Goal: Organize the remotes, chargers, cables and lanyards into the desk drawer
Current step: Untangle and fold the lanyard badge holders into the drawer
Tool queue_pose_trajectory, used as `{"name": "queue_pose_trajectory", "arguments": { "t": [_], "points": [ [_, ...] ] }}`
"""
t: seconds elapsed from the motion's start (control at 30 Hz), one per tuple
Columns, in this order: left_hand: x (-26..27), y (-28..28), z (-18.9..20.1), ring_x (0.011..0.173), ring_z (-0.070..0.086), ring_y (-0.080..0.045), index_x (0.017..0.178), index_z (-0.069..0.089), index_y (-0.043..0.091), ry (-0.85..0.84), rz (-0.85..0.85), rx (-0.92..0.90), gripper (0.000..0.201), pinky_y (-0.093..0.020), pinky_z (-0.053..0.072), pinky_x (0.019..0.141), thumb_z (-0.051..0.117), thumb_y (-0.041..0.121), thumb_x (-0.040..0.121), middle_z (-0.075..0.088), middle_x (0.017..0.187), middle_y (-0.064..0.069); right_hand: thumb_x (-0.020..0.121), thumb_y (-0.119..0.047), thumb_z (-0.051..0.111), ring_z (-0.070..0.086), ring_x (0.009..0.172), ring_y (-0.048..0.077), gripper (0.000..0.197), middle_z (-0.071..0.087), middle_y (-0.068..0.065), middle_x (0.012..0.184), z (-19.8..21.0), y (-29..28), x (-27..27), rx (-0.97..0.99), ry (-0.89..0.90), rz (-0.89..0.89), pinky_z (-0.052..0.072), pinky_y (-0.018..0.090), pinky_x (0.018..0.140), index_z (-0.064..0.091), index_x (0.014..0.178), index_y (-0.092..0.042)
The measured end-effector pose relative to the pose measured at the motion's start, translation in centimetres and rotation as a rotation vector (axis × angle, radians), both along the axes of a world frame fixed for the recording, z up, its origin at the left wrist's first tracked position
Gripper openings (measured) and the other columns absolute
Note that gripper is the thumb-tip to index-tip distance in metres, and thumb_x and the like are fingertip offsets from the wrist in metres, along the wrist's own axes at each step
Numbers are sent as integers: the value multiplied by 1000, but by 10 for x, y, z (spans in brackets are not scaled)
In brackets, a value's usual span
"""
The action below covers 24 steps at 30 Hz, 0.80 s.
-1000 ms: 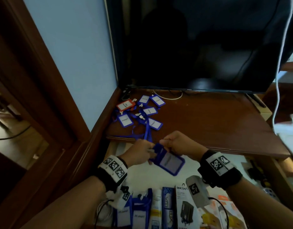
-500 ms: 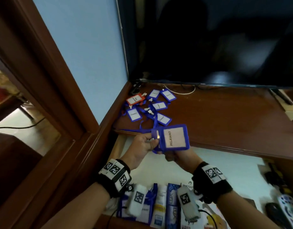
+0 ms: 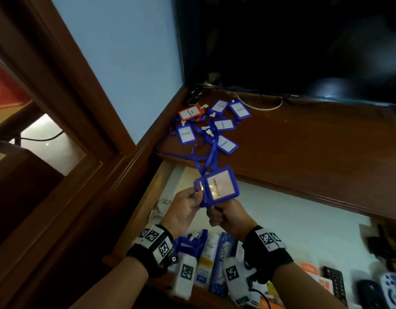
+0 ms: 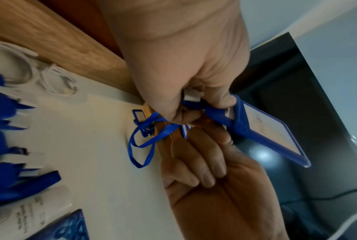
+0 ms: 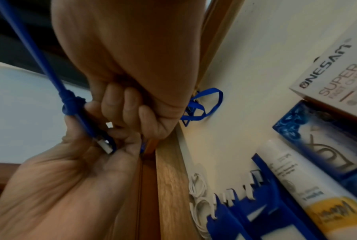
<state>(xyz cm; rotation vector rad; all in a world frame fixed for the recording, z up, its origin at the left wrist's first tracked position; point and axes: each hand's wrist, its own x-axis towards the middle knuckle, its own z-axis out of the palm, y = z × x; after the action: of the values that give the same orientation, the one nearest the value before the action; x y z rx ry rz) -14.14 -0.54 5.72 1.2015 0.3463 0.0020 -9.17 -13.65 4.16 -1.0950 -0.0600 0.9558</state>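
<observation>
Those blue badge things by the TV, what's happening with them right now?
A person is sorting lanyards into the open desk drawer. Both hands hold one blue badge holder marked PELAWAT above the drawer: the left hand pinches its clip end, the right hand grips from below. Its strap trails back to the pile of badges on the desktop. Other lanyards, boxes and remotes already lie in the drawer.

blue badge holder (image 3: 217,186) turned upright since a second ago, label now facing camera
</observation>
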Motion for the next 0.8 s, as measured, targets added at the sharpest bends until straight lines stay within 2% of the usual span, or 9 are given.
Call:
{"name": "queue_pose_trajectory", "arguments": {
  "t": [0.17, 0.27, 0.4, 0.5, 0.57, 0.63, 0.7, 0.73, 0.8],
  "points": [
    [-13, 23, -12, 98, 67, -20, 111, 63, 3, 87, 31, 37, 26, -29, 53, 81, 46, 12, 93, 72, 103, -9, 94, -20, 43, 22, 47, 15, 28, 29, 3, 52, -14, 10, -4, -27, -108, 211, 24, 24, 48, 50, 66, -15],
    [-18, 51, -21, 95, 65, -26, 103, 65, 3, 174, -15, 150, 20, -37, 52, 84, 48, 7, 95, 70, 97, -15, 91, -15, 46, 26, 47, 16, 28, 33, 5, 53, -21, 19, -2, -181, -159, 226, 25, 26, 49, 55, 64, -16],
    [-18, 91, -37, 99, 64, -36, 100, 67, 3, 378, -132, 377, 14, -47, 49, 90, 55, 4, 92, 68, 103, -21, 94, -9, 50, 30, 47, 16, 39, 38, 2, 51, -20, 20, 21, -421, -174, 33, 27, 26, 49, 53, 55, -16],
    [-13, 110, -50, 97, 66, -31, 88, 68, 8, 476, -412, 607, 4, -41, 53, 86, 65, 9, 88, 69, 101, -17, 93, -13, 58, 30, 45, 14, 36, 39, -1, 47, -6, 20, 60, -535, -279, -168, 26, 26, 50, 50, 57, -12],
    [-8, 114, -56, 93, 67, -25, 74, 66, 16, 494, -650, 786, 11, -35, 53, 79, 69, 16, 85, 71, 96, -13, 92, -11, 57, 33, 47, 12, 33, 41, 0, 50, -1, 21, 88, -637, -411, -272, 29, 26, 52, 50, 61, -11],
    [0, 109, -59, 84, 67, -24, 64, 64, 11, 467, -839, 901, 21, -28, 49, 67, 69, 20, 83, 71, 88, -14, 91, -12, 58, 42, 55, 12, 25, 50, 1, 61, 0, 22, 115, -741, -517, -338, 36, 29, 60, 54, 66, -13],
    [7, 96, -58, 70, 62, -25, 69, 67, 1, 408, -1029, 1001, 22, -25, 43, 57, 67, 18, 82, 69, 80, -18, 90, -17, 59, 55, 78, 17, 7, 61, 5, 88, -2, 23, 135, -847, -601, -335, 44, 32, 72, 61, 84, -18],
    [10, 89, -60, 66, 59, -24, 72, 67, -2, 380, -1133, 1062, 21, -25, 42, 55, 66, 17, 81, 68, 78, -19, 90, -20, 60, 57, 96, 23, 9, 60, 9, 108, -6, 24, 142, -902, -631, -322, 46, 36, 83, 63, 98, -21],
    [15, 76, -67, 68, 58, -26, 68, 63, -1, 323, -1311, 1185, 25, -31, 46, 58, 64, 19, 82, 63, 70, -17, 91, -23, 58, 43, 126, 32, 34, 44, 14, 136, -13, 28, 153, -960, -663, -260, 38, 44, 105, 57, 125, -27]
  ]
}}
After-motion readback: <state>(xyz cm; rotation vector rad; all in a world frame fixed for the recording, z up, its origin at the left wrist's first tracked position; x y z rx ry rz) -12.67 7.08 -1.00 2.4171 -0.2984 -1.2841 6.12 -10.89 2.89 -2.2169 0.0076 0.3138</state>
